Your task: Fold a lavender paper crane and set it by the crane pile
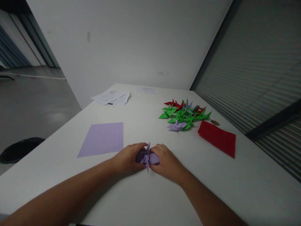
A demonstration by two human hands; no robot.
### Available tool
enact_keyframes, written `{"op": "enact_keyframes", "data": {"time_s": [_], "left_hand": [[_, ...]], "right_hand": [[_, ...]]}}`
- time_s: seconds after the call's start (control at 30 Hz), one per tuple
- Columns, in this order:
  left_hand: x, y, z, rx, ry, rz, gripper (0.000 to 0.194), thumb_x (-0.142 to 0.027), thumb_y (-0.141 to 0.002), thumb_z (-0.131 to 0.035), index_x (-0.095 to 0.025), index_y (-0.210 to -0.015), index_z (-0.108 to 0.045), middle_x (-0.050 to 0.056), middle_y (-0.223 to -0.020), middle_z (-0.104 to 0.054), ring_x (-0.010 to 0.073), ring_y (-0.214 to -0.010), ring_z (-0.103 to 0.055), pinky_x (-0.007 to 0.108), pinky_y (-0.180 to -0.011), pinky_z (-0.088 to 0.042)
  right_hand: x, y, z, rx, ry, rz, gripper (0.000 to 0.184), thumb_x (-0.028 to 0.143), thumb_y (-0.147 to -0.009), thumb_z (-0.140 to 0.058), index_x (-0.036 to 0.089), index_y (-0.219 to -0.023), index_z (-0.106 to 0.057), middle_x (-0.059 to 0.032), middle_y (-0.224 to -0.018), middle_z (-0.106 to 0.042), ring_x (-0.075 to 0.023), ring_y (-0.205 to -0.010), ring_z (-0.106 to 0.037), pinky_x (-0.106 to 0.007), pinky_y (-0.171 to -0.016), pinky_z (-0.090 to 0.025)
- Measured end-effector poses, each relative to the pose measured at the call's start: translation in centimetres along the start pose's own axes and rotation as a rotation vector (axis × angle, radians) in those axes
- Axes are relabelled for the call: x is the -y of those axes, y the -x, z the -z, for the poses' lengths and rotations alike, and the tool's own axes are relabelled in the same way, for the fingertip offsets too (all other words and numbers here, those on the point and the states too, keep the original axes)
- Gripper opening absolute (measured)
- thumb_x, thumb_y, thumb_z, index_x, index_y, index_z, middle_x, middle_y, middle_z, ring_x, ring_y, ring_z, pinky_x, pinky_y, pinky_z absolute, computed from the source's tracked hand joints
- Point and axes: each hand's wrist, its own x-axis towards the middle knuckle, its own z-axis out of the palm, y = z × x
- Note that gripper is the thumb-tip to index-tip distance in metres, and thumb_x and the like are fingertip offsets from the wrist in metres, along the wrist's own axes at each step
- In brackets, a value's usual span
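Observation:
A half-folded lilac paper figure (147, 157) lies on the white table (145, 194) right in front of me. My left hand (128, 158) grips its left side and my right hand (166, 160) grips its right side, fingers curled over the paper. A thin point of the figure sticks up between my hands and another points toward me. A flat lilac paper sheet (102, 138) lies just left of my left hand.
A heap of folded green, red and lilac paper cranes (184, 115) sits at the far right. A red paper stack (217, 138) lies beside it, with a small brown disc (214, 122) behind. White printed sheets (111, 97) lie at the far edge. A black object (20, 149) is on the floor, left.

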Motion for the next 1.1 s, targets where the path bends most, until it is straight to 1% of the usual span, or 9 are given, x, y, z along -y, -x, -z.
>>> {"op": "enact_keyframes", "data": {"time_s": [0.17, 0.27, 0.47, 0.73, 0.8, 0.87, 0.93, 1.0, 1.1], "left_hand": [[0.6, 0.2, 0.7, 0.0, -0.042, -0.025, 0.085, -0.028, -0.066, -0.09, -0.023, -0.142, -0.051, 0.012, -0.131, -0.067, 0.0292, -0.118, -0.064, 0.043, -0.101, -0.052], [0.8, 0.2, 1.3, 0.008, -0.082, -0.031, 0.085, -0.028, -0.067, -0.09, -0.023, -0.142, -0.051, 0.013, -0.132, -0.066, 0.0308, -0.121, -0.062, 0.046, -0.103, -0.051], [1.1, 0.1, 2.3, -0.021, -0.174, -0.034, 0.072, -0.019, -0.075, -0.082, -0.023, -0.14, -0.052, 0.012, -0.134, -0.064, 0.0302, -0.124, -0.058, 0.047, -0.107, -0.049], [2.4, -0.3, 2.0, -0.174, -0.258, 0.006, 0.055, -0.019, -0.08, -0.075, -0.022, -0.133, -0.058, 0.012, -0.132, -0.062, 0.0296, -0.123, -0.057, 0.046, -0.108, -0.048], [2.7, -0.3, 2.1, -0.202, -0.268, 0.026, 0.046, -0.017, -0.083, -0.071, -0.021, -0.128, -0.061, 0.011, -0.127, -0.064, 0.0281, -0.119, -0.059, 0.044, -0.105, -0.049], [2.8, -0.4, 2.1, -0.194, -0.269, 0.049, 0.035, -0.012, -0.084, -0.065, -0.021, -0.118, -0.066, 0.009, -0.117, -0.067, 0.0255, -0.109, -0.063, 0.04, -0.098, -0.052], [2.6, -0.5, 2.2, -0.161, -0.261, 0.067, 0.025, -0.01, -0.085, -0.06, -0.02, -0.107, -0.069, 0.008, -0.104, -0.07, 0.0224, -0.095, -0.066, 0.035, -0.086, -0.053], [2.3, -0.6, 2.1, -0.13, -0.252, 0.07, 0.021, -0.01, -0.086, -0.058, -0.02, -0.1, -0.07, 0.007, -0.096, -0.071, 0.0204, -0.086, -0.066, 0.032, -0.078, -0.051], [1.7, -0.6, 2.1, -0.108, -0.252, 0.057, 0.019, -0.011, -0.087, -0.057, -0.02, -0.097, -0.07, 0.007, -0.091, -0.071, 0.0196, -0.083, -0.065, 0.03, -0.075, -0.049]], "right_hand": [[-0.1, 0.0, 0.6, 0.012, -0.024, -0.026, 0.043, 0.027, -0.072, -0.086, 0.018, -0.109, -0.067, -0.0084, -0.106, -0.068, -0.0274, -0.104, -0.058, -0.04, -0.093, -0.048], [-0.4, 0.1, 1.0, 0.016, -0.036, -0.042, 0.045, 0.026, -0.07, -0.087, 0.017, -0.109, -0.067, -0.0084, -0.106, -0.068, -0.0265, -0.102, -0.059, -0.037, -0.091, -0.048], [-0.6, 0.5, 2.0, 0.093, -0.051, -0.076, 0.039, 0.034, -0.068, -0.091, 0.018, -0.097, -0.071, -0.0055, -0.097, -0.069, -0.0222, -0.087, -0.062, -0.032, -0.078, -0.046], [0.4, 0.7, 3.4, 0.211, -0.113, -0.037, 0.027, 0.04, -0.069, -0.091, 0.02, -0.076, -0.074, -0.0025, -0.079, -0.069, -0.0181, -0.071, -0.06, -0.027, -0.062, -0.039], [0.0, 0.6, 3.3, 0.167, -0.183, -0.071, 0.022, 0.037, -0.073, -0.087, 0.02, -0.075, -0.073, -0.0011, -0.073, -0.068, -0.0164, -0.066, -0.058, -0.027, -0.06, -0.038], [-0.6, 0.5, 2.9, 0.063, -0.283, -0.123, 0.017, 0.032, -0.077, -0.083, 0.019, -0.084, -0.074, 0.0006, -0.071, -0.066, -0.0146, -0.063, -0.057, -0.026, -0.058, -0.038], [-1.2, 0.4, 2.2, -0.043, -0.403, -0.156, 0.027, 0.027, -0.079, -0.079, 0.019, -0.104, -0.072, 0.0018, -0.074, -0.065, -0.0128, -0.062, -0.054, -0.024, -0.057, -0.04], [-1.5, 0.3, 1.5, -0.088, -0.505, -0.138, 0.04, 0.024, -0.08, -0.076, 0.019, -0.118, -0.069, 0.0006, -0.082, -0.066, -0.0117, -0.063, -0.053, -0.024, -0.059, -0.043], [-1.3, 0.1, 0.7, -0.1, -0.546, -0.079, 0.04, 0.021, -0.081, -0.073, 0.02, -0.121, -0.07, -0.002, -0.09, -0.067, -0.0126, -0.067, -0.055, -0.025, -0.062, -0.046]]}}
